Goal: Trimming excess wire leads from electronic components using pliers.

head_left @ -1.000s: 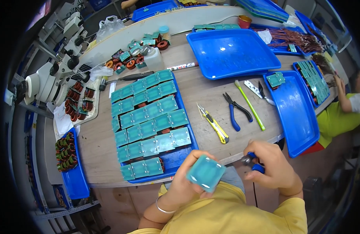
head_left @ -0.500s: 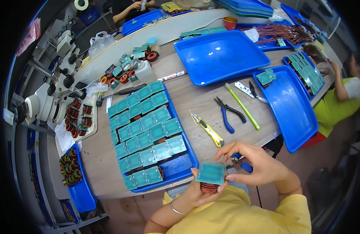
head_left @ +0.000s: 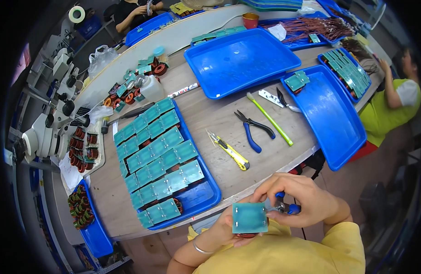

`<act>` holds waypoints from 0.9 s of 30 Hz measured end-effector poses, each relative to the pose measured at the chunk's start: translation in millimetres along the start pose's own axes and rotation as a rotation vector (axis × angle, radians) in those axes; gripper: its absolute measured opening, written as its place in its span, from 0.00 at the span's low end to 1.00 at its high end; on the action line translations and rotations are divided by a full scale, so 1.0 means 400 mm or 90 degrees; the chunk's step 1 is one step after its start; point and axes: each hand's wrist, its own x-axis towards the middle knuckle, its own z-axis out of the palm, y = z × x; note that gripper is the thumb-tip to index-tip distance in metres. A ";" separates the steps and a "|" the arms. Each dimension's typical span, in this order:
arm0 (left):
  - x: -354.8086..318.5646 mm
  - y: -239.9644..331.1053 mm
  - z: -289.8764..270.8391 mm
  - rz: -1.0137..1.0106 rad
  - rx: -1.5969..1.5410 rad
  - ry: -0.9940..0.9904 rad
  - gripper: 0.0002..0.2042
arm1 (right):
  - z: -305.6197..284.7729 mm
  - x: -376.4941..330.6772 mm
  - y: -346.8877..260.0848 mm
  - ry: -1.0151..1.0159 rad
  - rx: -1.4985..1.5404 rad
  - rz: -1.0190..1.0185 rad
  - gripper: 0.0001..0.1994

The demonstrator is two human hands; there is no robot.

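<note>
My left hand [head_left: 225, 229] is closed around a square green circuit board [head_left: 250, 217] mounted on a copper-wire coil [head_left: 246, 235], in front of my yellow shirt. The board faces up, and only a sliver of the coil shows beneath it. Blue-handled cutters [head_left: 291, 208] are in my right hand [head_left: 308, 195], their metal head close to the board's right edge. Whether the jaws touch anything there I cannot tell. Rows of similar boards on coils [head_left: 158, 148] fill most of a blue tray [head_left: 210, 197] to the left.
On the bench lie a yellow utility knife [head_left: 231, 153], blue-and-black pliers [head_left: 253, 132] and a green brush [head_left: 272, 119]. Other blue trays [head_left: 242, 59] stand behind and at right. Microscopes [head_left: 41, 137] line the left side. A co-worker in a green top [head_left: 388, 109] sits at far right.
The held board has tilted to face up, covering most of its coil. My right hand has shifted slightly with the cutters. The bench has slid left and up in the view.
</note>
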 end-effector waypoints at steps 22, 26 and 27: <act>0.006 0.009 0.028 -0.037 -0.056 0.015 0.43 | -0.047 0.007 -0.001 0.070 0.083 0.130 0.10; -0.003 0.000 0.017 -0.012 -0.083 -0.043 0.43 | -0.052 0.014 -0.002 -0.011 0.114 0.086 0.11; -0.003 -0.003 0.009 -0.004 -0.106 -0.089 0.43 | -0.050 0.016 -0.002 -0.027 0.151 0.057 0.11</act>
